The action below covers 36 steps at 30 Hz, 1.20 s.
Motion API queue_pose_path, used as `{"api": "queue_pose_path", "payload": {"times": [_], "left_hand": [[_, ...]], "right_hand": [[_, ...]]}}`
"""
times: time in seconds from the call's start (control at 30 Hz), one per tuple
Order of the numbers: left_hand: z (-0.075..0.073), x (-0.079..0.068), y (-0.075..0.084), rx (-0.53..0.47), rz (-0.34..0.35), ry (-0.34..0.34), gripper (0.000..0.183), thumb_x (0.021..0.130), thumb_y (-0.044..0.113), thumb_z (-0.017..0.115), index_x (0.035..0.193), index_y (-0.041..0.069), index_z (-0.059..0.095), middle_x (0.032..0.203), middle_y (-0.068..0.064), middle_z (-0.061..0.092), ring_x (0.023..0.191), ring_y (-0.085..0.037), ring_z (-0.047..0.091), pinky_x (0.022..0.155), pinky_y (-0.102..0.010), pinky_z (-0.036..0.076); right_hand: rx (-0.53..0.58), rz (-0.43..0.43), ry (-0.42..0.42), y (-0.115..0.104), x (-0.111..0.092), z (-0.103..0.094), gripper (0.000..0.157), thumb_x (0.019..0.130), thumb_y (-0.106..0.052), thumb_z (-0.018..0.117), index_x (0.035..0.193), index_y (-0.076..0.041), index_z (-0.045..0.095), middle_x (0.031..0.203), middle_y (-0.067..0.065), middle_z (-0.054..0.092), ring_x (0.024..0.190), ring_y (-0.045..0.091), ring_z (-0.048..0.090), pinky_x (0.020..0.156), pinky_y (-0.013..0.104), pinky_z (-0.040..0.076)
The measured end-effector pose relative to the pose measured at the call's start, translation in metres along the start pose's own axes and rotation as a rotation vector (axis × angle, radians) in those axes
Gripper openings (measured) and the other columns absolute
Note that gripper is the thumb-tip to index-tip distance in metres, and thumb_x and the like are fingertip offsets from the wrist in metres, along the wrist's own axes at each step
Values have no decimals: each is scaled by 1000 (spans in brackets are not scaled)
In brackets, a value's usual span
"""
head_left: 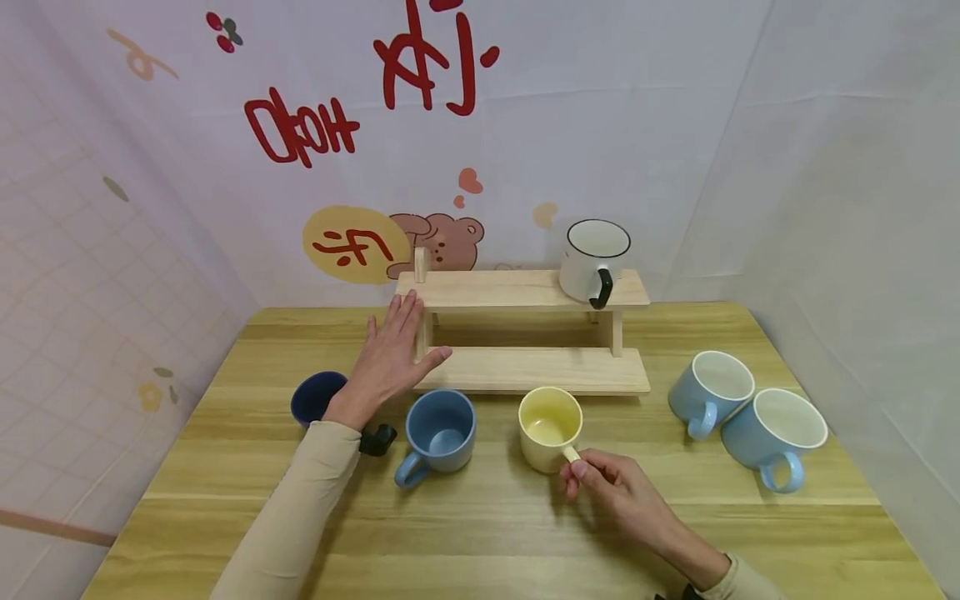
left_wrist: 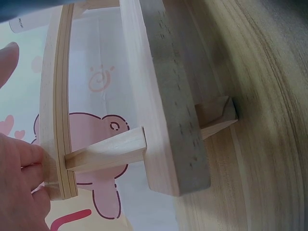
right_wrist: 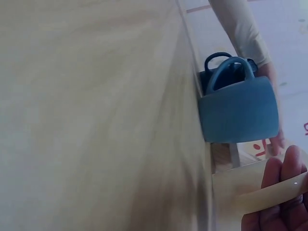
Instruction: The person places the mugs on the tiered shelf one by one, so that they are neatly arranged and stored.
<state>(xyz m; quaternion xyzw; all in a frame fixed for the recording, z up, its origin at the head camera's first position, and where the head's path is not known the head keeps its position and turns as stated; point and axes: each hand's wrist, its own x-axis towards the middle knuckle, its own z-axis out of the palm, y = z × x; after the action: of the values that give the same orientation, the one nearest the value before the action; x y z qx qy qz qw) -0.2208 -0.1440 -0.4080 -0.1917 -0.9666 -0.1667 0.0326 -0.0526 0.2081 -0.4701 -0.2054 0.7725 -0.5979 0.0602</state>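
My right hand (head_left: 618, 492) pinches the handle of a yellow mug (head_left: 542, 454), which stands upright in front of the two-tier wooden shelf (head_left: 525, 367). In the right wrist view, fingers (right_wrist: 291, 161) wrap about that pale handle (right_wrist: 269, 195). With fingers extended, my left hand (head_left: 386, 354) rests on the left end of the upper board. The left wrist view has its fingertips at that board's end (left_wrist: 57, 183). Between the hands stands a blue mug (head_left: 438, 433), handle toward me. A navy mug (head_left: 315, 398) is partly hidden by my left wrist.
A white mug (head_left: 588, 267) with a black rim and handle stands on the right of the upper board. Two light blue mugs (head_left: 701, 392) stand side by side at the table's right. A printed cloth (head_left: 600, 125) hangs behind the shelf.
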Motion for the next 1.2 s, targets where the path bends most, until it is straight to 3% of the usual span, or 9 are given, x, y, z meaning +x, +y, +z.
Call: {"api": "queue_pose_path", "payload": {"times": [0.3,0.7,0.97,1.2], "left_hand": [[2,-1,-2,-9,9,15,104,96,75,44,166,5,14,174,-10,3,160,-29,-5,122,-66,1],[3,-1,-4,-10,11,23,102,97,74,45,166,5,15,174,-9,3,160,-28,-6,122,-67,3],[5,-2,-4,-4,6,25,102,97,72,47,166,5,14,174,-9,3,159,-28,-6,122,-67,3],[5,0,-3,-9,3,21,102,97,74,45,167,7,13,174,-8,1,159,-26,-7,123,-65,0]], "right_hand": [[30,-7,51,-18,13,-5,24,111,-8,47,106,1,69,90,18,70,87,21,68,89,26,53],[84,-118,146,-44,39,-10,25,111,-3,44,108,13,63,88,8,67,87,20,66,88,24,54],[84,-128,192,-58,54,-12,25,112,-7,44,108,6,65,89,17,64,91,22,66,89,26,53],[67,-118,239,-70,69,-11,25,112,-12,47,107,4,66,91,16,64,91,26,67,90,28,55]]}}
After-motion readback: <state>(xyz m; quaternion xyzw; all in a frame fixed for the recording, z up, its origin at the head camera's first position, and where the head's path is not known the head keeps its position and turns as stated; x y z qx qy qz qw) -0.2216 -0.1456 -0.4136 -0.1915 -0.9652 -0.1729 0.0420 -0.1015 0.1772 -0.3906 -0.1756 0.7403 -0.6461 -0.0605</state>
